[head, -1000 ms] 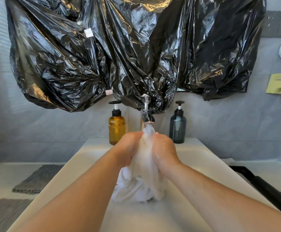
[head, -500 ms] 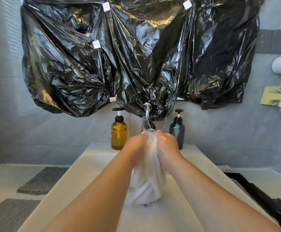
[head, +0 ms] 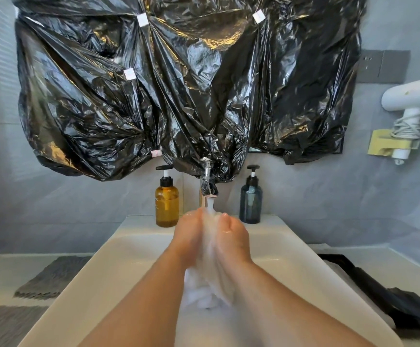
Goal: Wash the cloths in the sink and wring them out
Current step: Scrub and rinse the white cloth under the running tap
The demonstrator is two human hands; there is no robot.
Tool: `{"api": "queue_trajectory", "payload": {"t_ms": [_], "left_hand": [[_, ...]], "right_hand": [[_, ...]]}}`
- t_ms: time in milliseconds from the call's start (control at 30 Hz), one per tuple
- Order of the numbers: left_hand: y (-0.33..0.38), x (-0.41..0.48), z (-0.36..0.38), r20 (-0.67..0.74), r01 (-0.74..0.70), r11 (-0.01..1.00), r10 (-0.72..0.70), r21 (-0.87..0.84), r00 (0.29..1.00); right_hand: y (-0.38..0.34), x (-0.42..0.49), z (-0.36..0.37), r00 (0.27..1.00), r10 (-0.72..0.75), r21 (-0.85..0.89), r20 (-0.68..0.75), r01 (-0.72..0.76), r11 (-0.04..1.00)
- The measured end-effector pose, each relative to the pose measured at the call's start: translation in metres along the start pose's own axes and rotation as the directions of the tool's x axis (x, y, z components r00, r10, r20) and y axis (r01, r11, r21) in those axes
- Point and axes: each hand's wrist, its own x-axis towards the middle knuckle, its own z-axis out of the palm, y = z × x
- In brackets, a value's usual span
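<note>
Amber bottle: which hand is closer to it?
Left. The left hand grips the cloth just right of the amber bottle and in front of it; the right hand grips the cloth's far side, nearer the blue bottle.

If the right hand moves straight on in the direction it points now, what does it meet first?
Probably the tap spout and its water stream, just beyond the right hand gripping the white cloth; depth is unclear.

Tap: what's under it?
Water runs from the tap onto a white cloth, gripped by the left hand and right hand over the sink. Cloth and arms cover the sink's bottom, so no drain can be seen.
</note>
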Motion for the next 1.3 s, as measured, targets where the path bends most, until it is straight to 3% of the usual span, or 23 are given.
{"api": "queue_trajectory", "payload": {"t_ms": [200,367,500,733,900,967,1033,1100,1167,1233,1300], "left_hand": [[0.010,-0.021,-0.008,0.183,0.051,0.992,-0.072,0.117,0.981],[0.012,-0.014,-0.011,-0.057,-0.029,0.995,0.034,0.099,0.998],[0.008,-0.014,-0.007,-0.135,-0.047,0.996,0.057,0.080,0.989],[0.003,-0.015,-0.004,0.144,0.071,0.987,-0.092,0.147,0.985],[0.007,-0.015,-0.012,0.220,0.045,0.992,-0.072,0.122,0.973],[0.007,-0.013,-0.014,0.179,0.039,0.983,-0.072,0.182,0.981],[0.008,-0.007,-0.016,0.055,0.077,0.993,-0.082,0.085,0.995],[0.010,0.001,-0.021,-0.055,0.101,0.990,-0.107,-0.101,0.993],[0.010,0.007,-0.025,-0.106,0.084,0.961,-0.116,-0.263,0.988],[0.008,0.012,-0.027,-0.149,0.086,0.939,-0.142,-0.334,0.979],[0.007,0.014,-0.027,-0.181,0.079,0.935,-0.149,-0.346,0.972]], "right_hand": [[-0.007,0.010,-0.006,0.998,-0.026,0.004,-0.060,0.027,1.000],[-0.008,0.001,-0.006,0.997,-0.067,0.113,-0.037,0.071,0.991],[-0.006,-0.005,-0.002,0.997,-0.067,0.047,-0.024,0.068,0.997],[-0.002,0.019,-0.009,0.998,-0.049,-0.044,-0.032,0.048,0.998],[-0.004,0.021,-0.011,0.996,-0.029,0.115,-0.084,0.039,0.993],[-0.004,0.019,-0.012,0.994,-0.043,0.162,-0.097,0.058,0.985],[-0.005,0.017,-0.013,0.994,-0.062,0.187,-0.086,0.077,0.979],[-0.004,0.016,-0.007,1.000,-0.027,0.254,-0.009,0.028,0.967],[0.004,0.016,0.005,0.975,0.093,0.255,0.203,-0.144,0.956],[0.010,0.007,0.013,0.900,0.182,0.183,0.395,-0.272,0.945],[0.012,0.002,0.016,0.879,0.193,0.079,0.436,-0.251,0.965]]}}
